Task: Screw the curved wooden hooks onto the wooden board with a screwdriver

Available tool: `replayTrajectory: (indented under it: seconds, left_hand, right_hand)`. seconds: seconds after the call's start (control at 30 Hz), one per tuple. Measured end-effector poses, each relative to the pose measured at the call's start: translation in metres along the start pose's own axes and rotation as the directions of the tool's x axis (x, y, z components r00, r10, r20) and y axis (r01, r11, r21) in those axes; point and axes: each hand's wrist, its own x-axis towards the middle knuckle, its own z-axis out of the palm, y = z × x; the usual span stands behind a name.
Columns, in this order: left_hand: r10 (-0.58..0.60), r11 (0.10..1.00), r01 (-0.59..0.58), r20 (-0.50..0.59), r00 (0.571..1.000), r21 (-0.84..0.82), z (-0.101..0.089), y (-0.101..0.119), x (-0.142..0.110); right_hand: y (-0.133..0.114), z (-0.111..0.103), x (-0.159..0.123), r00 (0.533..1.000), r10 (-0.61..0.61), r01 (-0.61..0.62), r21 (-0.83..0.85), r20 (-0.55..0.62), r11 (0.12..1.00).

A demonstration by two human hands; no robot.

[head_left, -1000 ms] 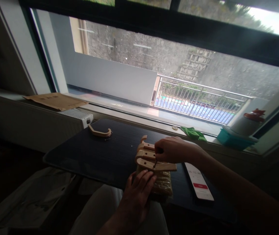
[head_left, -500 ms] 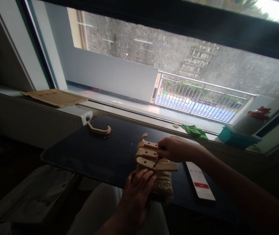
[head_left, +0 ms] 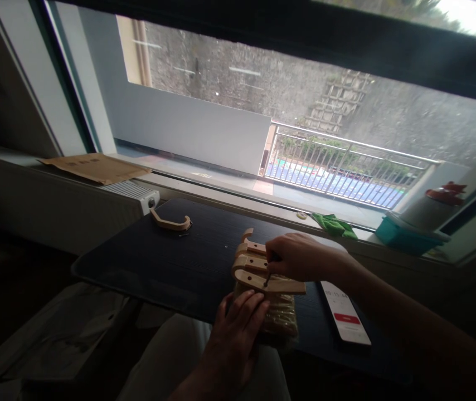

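My right hand (head_left: 294, 256) is closed around a screwdriver (head_left: 267, 278), its handle mostly hidden in the fist. The tip points down into a hole in the nearest wooden hook (head_left: 286, 287). This hook and other curved wooden hooks (head_left: 255, 262) with dark screw holes lie side by side across a plastic-wrapped block (head_left: 282, 323). My left hand (head_left: 240, 317) grips the block's near left side, fingertips against the nearest hook. One more wooden hook (head_left: 171, 224) lies apart at the table's far left, with a small screw (head_left: 184, 234) beside it.
On the dark table (head_left: 137, 262), a phone (head_left: 345, 314) showing a timer lies right of the block. Along the window sill are a green cloth (head_left: 334, 225), a teal container (head_left: 407, 234) and a brown envelope (head_left: 96, 167). A white radiator (head_left: 129, 192) adjoins the table's far left corner.
My right fist has turned slightly on the screwdriver and shifted a little left. My left hand keeps its place on the block. The whole view has moved slightly.
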Motion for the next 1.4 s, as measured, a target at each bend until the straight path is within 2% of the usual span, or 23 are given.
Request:
replayTrajectory:
  seconds: [0.2,0.47,0.6,0.77,0.87,1.0,1.2,1.4]
  left_hand:
    - [-0.013,1.000,0.013,0.025,1.000,0.002,0.000,0.001,0.000]
    - [0.019,0.998,-0.021,0.029,0.999,0.052,0.000,0.000,-0.001]
    - [0.013,0.999,-0.014,0.031,0.999,0.047,0.002,-0.001,0.000]
    - [0.009,0.999,-0.011,0.041,0.999,0.034,0.000,0.001,0.000]
    - [0.003,0.999,-0.005,0.035,0.999,0.052,-0.006,0.004,-0.001]
    - [-0.016,0.990,0.021,-0.036,0.999,0.141,-0.015,0.003,-0.001]
    - [-0.030,0.975,0.028,0.006,1.000,0.220,-0.017,-0.009,0.004]
    - [-0.025,0.970,0.030,-0.021,0.999,0.242,-0.017,-0.007,0.004]
  right_hand:
    - [0.005,0.005,-0.006,0.996,0.085,-0.085,0.002,-0.017,0.996]
    - [-0.009,-0.009,-0.005,0.999,-0.004,0.009,-0.146,0.032,0.989]
    - [-0.005,-0.005,-0.001,1.000,-0.011,0.013,-0.079,0.019,0.997]
    - [0.003,0.000,0.002,0.996,0.080,-0.080,-0.009,0.031,0.997]
    - [0.001,-0.001,0.003,0.995,0.095,-0.095,-0.008,0.033,0.995]
    - [-0.008,-0.002,0.003,0.995,0.098,-0.098,-0.029,-0.001,0.995]
    - [-0.011,-0.002,0.004,0.996,0.091,-0.092,-0.034,-0.019,0.995]
    - [-0.007,0.000,0.002,0.995,0.093,-0.094,-0.018,-0.029,0.995]
